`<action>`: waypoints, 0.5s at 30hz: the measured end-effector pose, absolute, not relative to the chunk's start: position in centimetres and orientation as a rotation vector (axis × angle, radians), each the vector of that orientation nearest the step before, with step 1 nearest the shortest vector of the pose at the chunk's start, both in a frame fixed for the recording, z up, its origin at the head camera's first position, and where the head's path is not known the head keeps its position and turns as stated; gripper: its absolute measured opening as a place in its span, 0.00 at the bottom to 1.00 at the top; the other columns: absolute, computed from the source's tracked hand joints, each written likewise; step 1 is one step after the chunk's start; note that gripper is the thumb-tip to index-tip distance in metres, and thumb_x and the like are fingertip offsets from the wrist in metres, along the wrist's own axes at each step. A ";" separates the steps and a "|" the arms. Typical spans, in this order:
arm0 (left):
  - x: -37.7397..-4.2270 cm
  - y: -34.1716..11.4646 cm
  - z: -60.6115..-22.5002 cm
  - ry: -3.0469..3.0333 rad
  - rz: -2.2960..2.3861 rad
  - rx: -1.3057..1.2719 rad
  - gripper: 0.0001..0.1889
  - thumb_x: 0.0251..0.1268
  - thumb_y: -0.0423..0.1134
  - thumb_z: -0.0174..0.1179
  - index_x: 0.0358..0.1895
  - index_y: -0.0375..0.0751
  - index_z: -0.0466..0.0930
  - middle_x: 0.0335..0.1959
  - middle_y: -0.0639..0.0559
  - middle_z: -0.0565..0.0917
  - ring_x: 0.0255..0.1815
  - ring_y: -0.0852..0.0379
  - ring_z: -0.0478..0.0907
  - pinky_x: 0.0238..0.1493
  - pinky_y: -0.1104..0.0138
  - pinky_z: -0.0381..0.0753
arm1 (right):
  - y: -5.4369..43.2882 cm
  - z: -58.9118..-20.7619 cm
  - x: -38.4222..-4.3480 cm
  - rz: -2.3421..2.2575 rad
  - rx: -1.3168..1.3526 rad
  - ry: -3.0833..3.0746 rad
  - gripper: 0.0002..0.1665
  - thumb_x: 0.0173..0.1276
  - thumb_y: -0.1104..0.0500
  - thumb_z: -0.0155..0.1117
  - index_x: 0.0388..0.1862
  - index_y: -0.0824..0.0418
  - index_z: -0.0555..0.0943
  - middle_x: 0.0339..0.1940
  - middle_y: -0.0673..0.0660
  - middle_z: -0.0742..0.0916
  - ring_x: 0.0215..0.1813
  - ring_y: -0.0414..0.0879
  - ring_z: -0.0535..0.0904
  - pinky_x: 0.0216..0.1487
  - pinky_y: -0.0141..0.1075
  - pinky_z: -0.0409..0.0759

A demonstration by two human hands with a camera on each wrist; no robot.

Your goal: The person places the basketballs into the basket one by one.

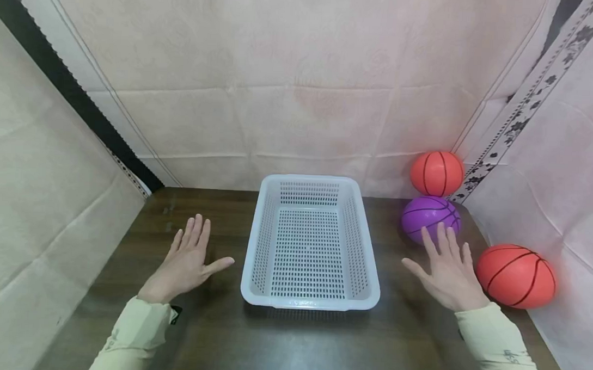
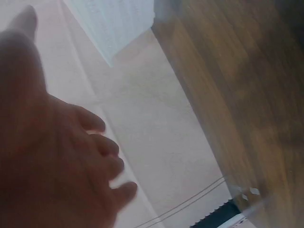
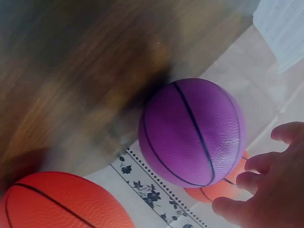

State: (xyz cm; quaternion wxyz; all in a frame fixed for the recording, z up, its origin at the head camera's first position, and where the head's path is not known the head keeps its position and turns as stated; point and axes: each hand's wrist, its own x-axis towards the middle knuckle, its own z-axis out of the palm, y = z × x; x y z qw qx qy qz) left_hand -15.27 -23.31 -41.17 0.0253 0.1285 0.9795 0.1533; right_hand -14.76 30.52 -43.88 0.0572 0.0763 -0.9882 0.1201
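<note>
Purple ball (image 1: 424, 212) near the wide-spread right hand (image 1: 450, 276), white basket (image 1: 312, 303) beside the straight-fingered left hand (image 1: 182, 265), thumb wide.

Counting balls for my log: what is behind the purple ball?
A red ball, then a pale wall. In the right wrist view the purple ball covers part of it; whether they touch cannot be seen.

Pale greenish left sleeve (image 1: 136, 332), matching right sleeve (image 1: 497, 336), small dark markings (image 1: 511, 356) on both, black piece (image 1: 176, 315) at left cuff (image 1: 150, 312)
</note>
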 end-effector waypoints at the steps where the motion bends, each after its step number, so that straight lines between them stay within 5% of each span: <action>1: -15.1 -23.0 -41.1 3.029 0.503 0.416 0.58 0.61 0.73 0.49 0.77 0.33 0.31 0.77 0.40 0.29 0.77 0.45 0.23 0.72 0.43 0.34 | 30.6 -43.9 -14.7 0.365 0.230 -2.992 0.54 0.69 0.30 0.48 0.79 0.61 0.46 0.78 0.70 0.42 0.76 0.66 0.31 0.67 0.67 0.28; 8: -12.1 -18.6 -42.0 2.940 0.890 0.510 0.60 0.56 0.72 0.57 0.78 0.49 0.27 0.78 0.51 0.29 0.78 0.47 0.32 0.71 0.43 0.45 | 33.6 -43.1 -13.4 0.461 0.078 -2.897 0.56 0.71 0.34 0.51 0.79 0.62 0.37 0.77 0.66 0.33 0.75 0.62 0.22 0.65 0.62 0.17; 15: -11.1 -16.2 -44.4 2.942 1.167 0.446 0.61 0.52 0.73 0.59 0.78 0.52 0.29 0.79 0.57 0.31 0.78 0.50 0.34 0.68 0.41 0.54 | 38.4 -42.5 -12.0 0.516 -0.438 -2.706 0.68 0.60 0.31 0.61 0.76 0.71 0.37 0.74 0.79 0.37 0.71 0.79 0.34 0.62 0.73 0.33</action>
